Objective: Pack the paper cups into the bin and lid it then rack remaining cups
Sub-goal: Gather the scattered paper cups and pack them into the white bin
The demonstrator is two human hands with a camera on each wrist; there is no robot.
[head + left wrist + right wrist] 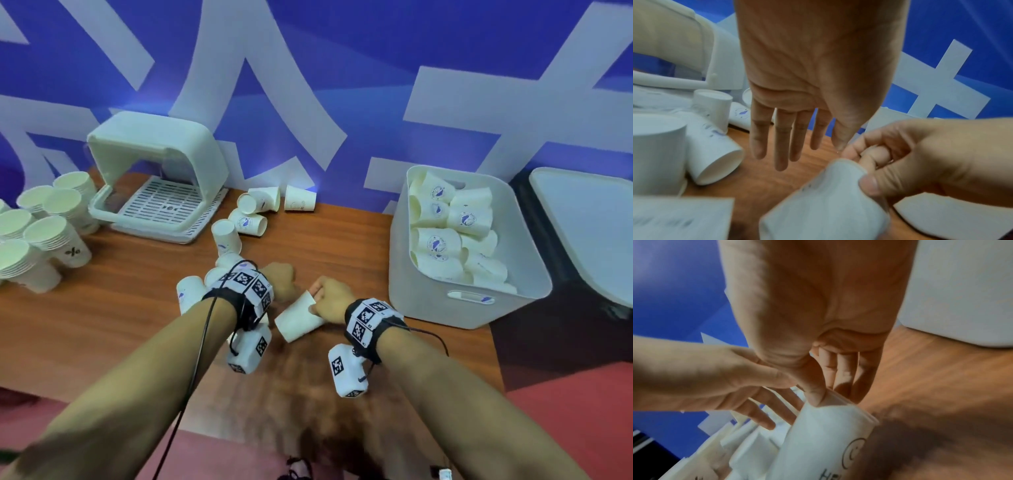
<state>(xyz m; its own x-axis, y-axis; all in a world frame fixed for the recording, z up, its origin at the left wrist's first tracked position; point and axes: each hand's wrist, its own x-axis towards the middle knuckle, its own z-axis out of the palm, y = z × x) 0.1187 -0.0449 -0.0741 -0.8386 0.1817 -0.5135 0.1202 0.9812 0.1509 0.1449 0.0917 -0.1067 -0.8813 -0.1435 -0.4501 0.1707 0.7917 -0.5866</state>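
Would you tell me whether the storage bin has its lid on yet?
Not yet: the bin stands open showing cups, its lid lying beside it.

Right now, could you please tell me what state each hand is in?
Left hand: open, fingers straight, holding nothing.
Right hand: thumb and fingers pinching the rim of a paper cup.

Black wristbands (363,322), checkered white camera blocks (347,371)

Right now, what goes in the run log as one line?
stage: packing | right hand: pinches paper cup at its rim | left hand: open, holds nothing | bin: holds cups, unlidded | lid: right of bin
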